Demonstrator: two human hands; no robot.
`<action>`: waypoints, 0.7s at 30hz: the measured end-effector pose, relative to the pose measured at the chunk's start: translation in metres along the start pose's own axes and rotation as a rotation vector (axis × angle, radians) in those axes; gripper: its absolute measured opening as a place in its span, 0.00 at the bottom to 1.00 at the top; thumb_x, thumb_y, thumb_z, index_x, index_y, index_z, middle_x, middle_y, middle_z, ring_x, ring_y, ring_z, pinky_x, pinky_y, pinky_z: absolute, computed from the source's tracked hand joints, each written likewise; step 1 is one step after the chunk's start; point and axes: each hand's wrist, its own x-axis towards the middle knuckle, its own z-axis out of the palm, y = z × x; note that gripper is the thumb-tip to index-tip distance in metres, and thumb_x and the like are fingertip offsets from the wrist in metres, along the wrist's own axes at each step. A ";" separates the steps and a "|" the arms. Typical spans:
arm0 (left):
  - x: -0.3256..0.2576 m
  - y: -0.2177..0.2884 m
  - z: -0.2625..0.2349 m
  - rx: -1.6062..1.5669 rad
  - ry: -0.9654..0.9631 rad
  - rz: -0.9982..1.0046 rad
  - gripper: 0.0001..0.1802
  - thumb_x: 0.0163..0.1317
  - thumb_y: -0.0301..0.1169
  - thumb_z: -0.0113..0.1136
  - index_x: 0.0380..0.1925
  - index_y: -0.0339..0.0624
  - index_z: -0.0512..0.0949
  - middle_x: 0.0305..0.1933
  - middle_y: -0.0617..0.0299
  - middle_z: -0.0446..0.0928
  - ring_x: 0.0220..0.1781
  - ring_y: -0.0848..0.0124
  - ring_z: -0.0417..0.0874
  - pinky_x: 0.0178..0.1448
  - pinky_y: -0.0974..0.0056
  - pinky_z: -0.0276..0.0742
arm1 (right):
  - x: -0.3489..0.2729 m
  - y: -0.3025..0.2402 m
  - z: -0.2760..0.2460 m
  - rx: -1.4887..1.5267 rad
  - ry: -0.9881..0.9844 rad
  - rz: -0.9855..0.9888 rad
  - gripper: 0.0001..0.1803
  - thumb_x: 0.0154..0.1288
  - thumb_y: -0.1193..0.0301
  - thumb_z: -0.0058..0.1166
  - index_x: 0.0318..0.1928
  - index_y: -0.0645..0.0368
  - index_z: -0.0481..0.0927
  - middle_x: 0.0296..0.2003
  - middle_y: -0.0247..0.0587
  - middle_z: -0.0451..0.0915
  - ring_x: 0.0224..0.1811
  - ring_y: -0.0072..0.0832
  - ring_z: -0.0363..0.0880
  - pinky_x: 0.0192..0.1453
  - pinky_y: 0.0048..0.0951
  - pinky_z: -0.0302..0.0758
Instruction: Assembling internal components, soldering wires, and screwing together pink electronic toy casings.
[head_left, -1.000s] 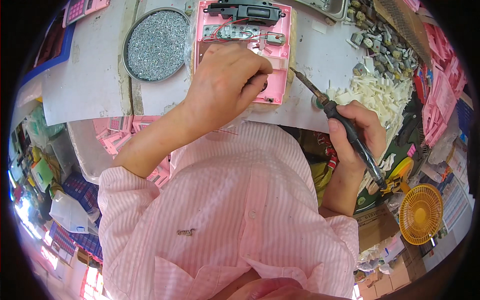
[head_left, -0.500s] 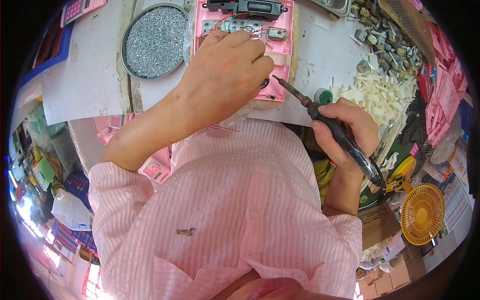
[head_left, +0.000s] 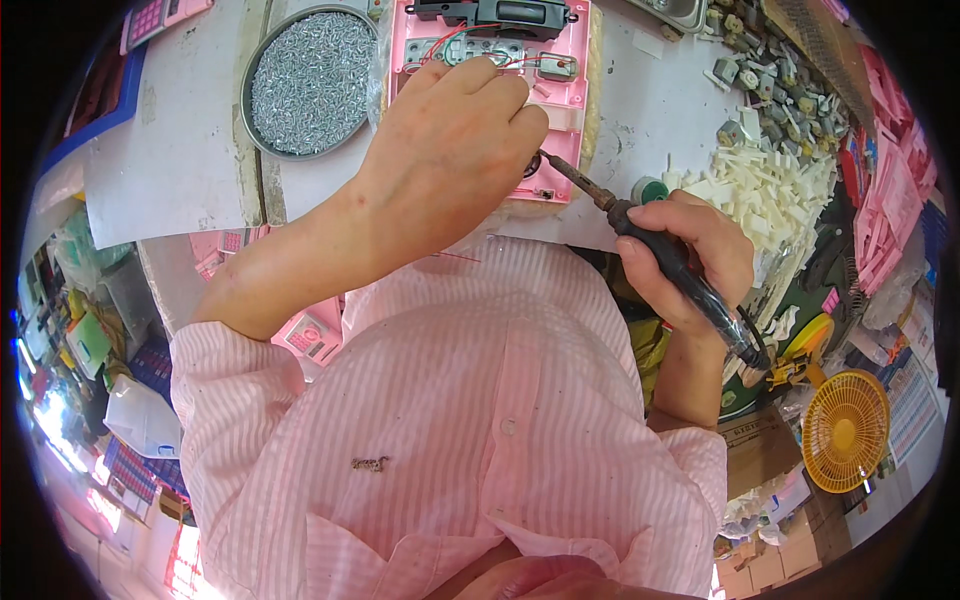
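A pink plastic housing [head_left: 572, 95] lies at the table's near edge, with a black module [head_left: 515, 14], thin red and green wires and a small metal motor [head_left: 557, 67] in it. My left hand [head_left: 450, 150] is over the housing with its fingers curled down. Its fingertips are hidden, so what they pinch does not show. In my right hand [head_left: 695, 250] is a black-handled soldering iron [head_left: 665, 240], gripped like a pen. The iron's tip points up and left, close beside my left hand, above the round dark part at the housing's lower end.
A round metal bowl of small screws [head_left: 310, 85] stands left of the housing. To the right are a green solder spool [head_left: 649, 191], a heap of white plastic pieces [head_left: 755, 195], several small motors [head_left: 765, 85] and pink parts [head_left: 890, 190]. A yellow fan [head_left: 845, 430] sits lower right.
The soldering iron has shifted slightly left, bringing its tip nearer my left hand. My left hand stays almost in place over the housing.
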 end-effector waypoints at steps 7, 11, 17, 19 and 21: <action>0.001 0.001 0.002 0.009 0.015 0.005 0.15 0.45 0.27 0.71 0.32 0.44 0.74 0.36 0.62 0.72 0.41 0.62 0.75 0.42 0.57 0.70 | 0.002 0.002 0.000 0.023 -0.014 -0.028 0.15 0.52 0.78 0.71 0.42 0.61 0.82 0.24 0.38 0.80 0.20 0.23 0.73 0.24 0.23 0.65; 0.002 0.002 0.000 0.005 0.000 0.004 0.15 0.46 0.27 0.70 0.32 0.44 0.74 0.36 0.62 0.73 0.41 0.62 0.75 0.43 0.57 0.70 | 0.003 0.002 0.001 0.019 -0.007 -0.005 0.16 0.51 0.76 0.73 0.41 0.58 0.84 0.25 0.36 0.82 0.20 0.25 0.76 0.23 0.24 0.69; 0.000 0.002 -0.001 0.012 -0.001 0.007 0.14 0.47 0.27 0.70 0.33 0.44 0.75 0.36 0.62 0.73 0.42 0.62 0.75 0.44 0.57 0.70 | -0.005 -0.008 -0.004 0.085 0.066 0.220 0.15 0.54 0.75 0.73 0.43 0.62 0.84 0.28 0.35 0.85 0.23 0.18 0.77 0.26 0.20 0.70; 0.000 0.001 0.000 0.021 0.006 0.006 0.14 0.48 0.27 0.70 0.32 0.44 0.75 0.36 0.62 0.73 0.42 0.62 0.75 0.45 0.56 0.70 | -0.013 -0.011 -0.013 0.145 0.205 0.269 0.14 0.55 0.77 0.72 0.43 0.63 0.84 0.32 0.36 0.86 0.28 0.18 0.81 0.33 0.18 0.74; -0.002 0.001 0.001 0.030 0.026 0.009 0.13 0.48 0.27 0.69 0.32 0.44 0.75 0.36 0.61 0.74 0.42 0.61 0.76 0.45 0.55 0.70 | -0.031 -0.011 -0.035 0.055 0.563 0.328 0.11 0.60 0.76 0.65 0.43 0.64 0.82 0.35 0.41 0.85 0.34 0.22 0.82 0.43 0.22 0.78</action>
